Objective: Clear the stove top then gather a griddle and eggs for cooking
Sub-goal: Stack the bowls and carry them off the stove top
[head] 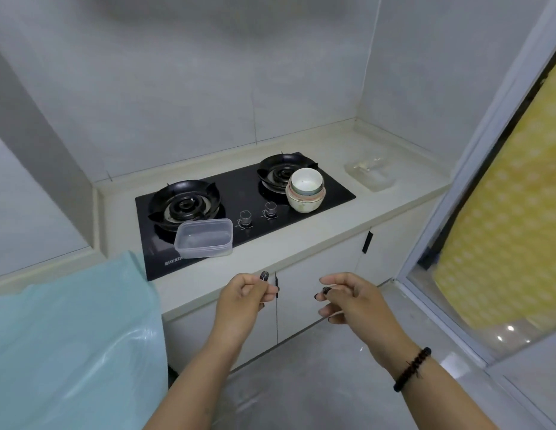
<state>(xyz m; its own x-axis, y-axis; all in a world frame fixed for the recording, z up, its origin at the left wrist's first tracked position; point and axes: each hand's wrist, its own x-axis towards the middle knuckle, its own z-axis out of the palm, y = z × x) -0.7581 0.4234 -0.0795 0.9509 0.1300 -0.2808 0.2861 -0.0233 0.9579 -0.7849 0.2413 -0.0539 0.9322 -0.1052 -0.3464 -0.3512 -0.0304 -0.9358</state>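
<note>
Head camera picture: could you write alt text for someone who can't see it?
Two empty hands, left and right, hover before a black gas stove holding a clear plastic container and stacked bowls.

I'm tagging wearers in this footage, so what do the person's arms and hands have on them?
Both forearms are bare, with no sleeves in view. The right wrist carries a bracelet of dark round beads. The fingernails of the left hand and the right hand wear dark polish. No rings, gloves or watch show.

Black glass stove top (329,193), cream bowls (304,200), clear container (205,240), pale blue plastic sheet (69,330), yellow white-dotted cloth (506,231)
</note>
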